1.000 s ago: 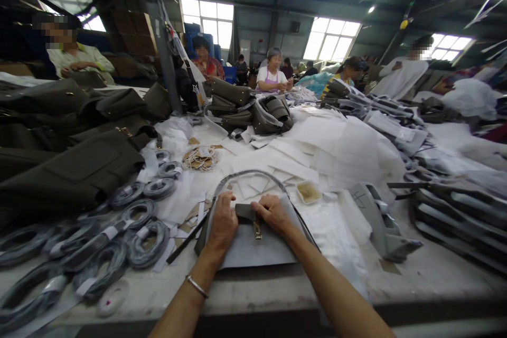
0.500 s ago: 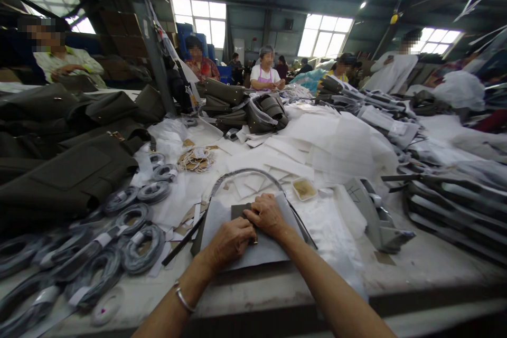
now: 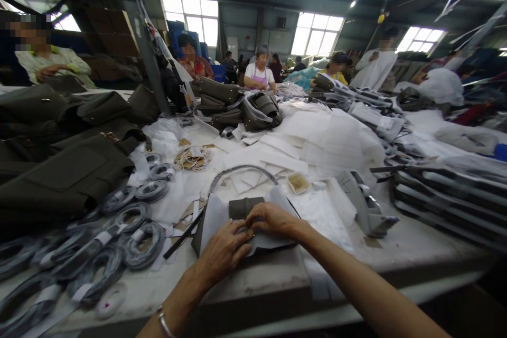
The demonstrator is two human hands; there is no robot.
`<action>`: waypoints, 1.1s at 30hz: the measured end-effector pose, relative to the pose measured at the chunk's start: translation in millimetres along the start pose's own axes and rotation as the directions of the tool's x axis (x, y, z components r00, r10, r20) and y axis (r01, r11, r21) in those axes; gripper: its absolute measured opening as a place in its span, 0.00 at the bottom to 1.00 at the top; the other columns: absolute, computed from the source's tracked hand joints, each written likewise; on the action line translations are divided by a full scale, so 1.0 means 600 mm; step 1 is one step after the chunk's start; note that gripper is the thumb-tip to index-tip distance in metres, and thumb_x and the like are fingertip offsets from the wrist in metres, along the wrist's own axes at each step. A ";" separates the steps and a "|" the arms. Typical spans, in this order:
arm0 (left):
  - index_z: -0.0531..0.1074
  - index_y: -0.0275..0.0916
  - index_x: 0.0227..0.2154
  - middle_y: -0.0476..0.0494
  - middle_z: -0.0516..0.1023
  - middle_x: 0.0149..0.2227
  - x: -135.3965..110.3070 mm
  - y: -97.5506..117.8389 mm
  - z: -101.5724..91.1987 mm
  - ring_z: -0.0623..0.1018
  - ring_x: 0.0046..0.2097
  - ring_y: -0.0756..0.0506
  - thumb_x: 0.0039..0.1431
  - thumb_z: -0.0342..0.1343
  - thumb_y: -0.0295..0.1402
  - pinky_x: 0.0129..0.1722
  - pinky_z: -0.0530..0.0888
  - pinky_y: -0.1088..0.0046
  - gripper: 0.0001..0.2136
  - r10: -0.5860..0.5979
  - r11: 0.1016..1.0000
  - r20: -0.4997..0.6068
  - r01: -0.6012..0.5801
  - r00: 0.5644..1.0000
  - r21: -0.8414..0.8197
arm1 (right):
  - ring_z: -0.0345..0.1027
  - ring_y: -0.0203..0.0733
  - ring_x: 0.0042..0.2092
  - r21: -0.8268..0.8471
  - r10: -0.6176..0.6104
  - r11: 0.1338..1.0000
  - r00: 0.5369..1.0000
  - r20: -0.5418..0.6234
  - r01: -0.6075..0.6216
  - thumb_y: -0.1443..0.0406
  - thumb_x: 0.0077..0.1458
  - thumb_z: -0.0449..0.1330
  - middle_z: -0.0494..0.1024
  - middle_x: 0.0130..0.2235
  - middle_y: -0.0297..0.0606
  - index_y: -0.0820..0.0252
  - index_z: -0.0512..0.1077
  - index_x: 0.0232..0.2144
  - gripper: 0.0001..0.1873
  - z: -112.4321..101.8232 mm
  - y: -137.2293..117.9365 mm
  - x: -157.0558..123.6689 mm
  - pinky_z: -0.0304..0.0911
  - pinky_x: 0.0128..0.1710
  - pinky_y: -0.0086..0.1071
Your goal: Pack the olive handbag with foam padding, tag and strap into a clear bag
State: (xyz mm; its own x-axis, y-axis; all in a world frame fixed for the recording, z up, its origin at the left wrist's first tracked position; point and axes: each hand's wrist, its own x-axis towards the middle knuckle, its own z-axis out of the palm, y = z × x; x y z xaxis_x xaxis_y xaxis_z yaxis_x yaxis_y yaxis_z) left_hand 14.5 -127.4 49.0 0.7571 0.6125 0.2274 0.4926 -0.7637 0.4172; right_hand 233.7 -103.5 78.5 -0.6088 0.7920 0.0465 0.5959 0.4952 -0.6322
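Note:
A dark olive handbag (image 3: 243, 208) lies flat on the table in front of me, its front covered by a white sheet (image 3: 217, 216) and its grey handle (image 3: 241, 170) arching away from me. My left hand (image 3: 224, 250) rests on the sheet with its fingers curled at the bag's flap. My right hand (image 3: 273, 219) meets it there, fingers bent and pinching at the flap, where the clasp is hidden under both hands.
Several coiled grey straps (image 3: 142, 237) lie at my left, beside a pile of dark olive bags (image 3: 67, 174). White sheets (image 3: 325, 140) heap in the middle. A grey tape dispenser (image 3: 366, 206) stands right, with stacked bags (image 3: 447, 195) beyond. Several people work at the far side.
Both hands have drawn together over the flap and slid toward me; the gold clasp seen earlier is covered. My view has swung slightly to the right.

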 end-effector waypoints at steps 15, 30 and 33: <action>0.72 0.45 0.50 0.45 0.77 0.48 -0.001 -0.005 0.021 0.77 0.50 0.43 0.60 0.58 0.31 0.61 0.66 0.51 0.14 -0.035 0.999 0.028 0.035 0.999 0.018 | 0.71 0.39 0.43 -0.095 -0.048 0.994 0.990 0.131 0.061 0.65 0.54 0.65 0.80 0.36 0.34 0.54 0.81 0.39 0.09 0.005 0.013 0.016 0.62 0.45 0.27; 0.70 0.43 0.51 0.43 0.77 0.51 -0.023 0.000 0.070 0.75 0.54 0.41 0.62 0.46 0.24 0.57 0.69 0.54 0.17 0.163 0.939 -0.168 -0.101 0.972 0.330 | 0.71 0.43 0.41 -0.446 0.258 0.833 0.943 -0.210 -0.327 0.67 0.58 0.58 0.78 0.38 0.42 0.62 0.77 0.34 0.08 0.074 -0.040 0.007 0.63 0.37 0.31; 0.68 0.39 0.54 0.41 0.78 0.49 -0.035 0.000 0.093 0.75 0.52 0.44 0.62 0.39 0.20 0.55 0.70 0.61 0.22 0.270 0.876 -0.310 -0.099 0.911 0.471 | 0.71 0.43 0.41 -0.474 0.222 0.840 0.964 -0.145 -0.265 0.68 0.60 0.55 0.78 0.39 0.42 0.62 0.75 0.35 0.08 0.076 -0.052 -0.017 0.63 0.39 0.32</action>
State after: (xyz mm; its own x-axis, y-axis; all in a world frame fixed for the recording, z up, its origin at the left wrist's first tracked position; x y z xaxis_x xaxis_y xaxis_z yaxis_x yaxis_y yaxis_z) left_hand 22.4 -151.4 -5.0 0.6900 0.4150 0.5931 0.5587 -0.8263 -0.0718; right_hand 197.5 -143.1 62.3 -0.3787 0.9254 0.0167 0.9098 0.3755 -0.1769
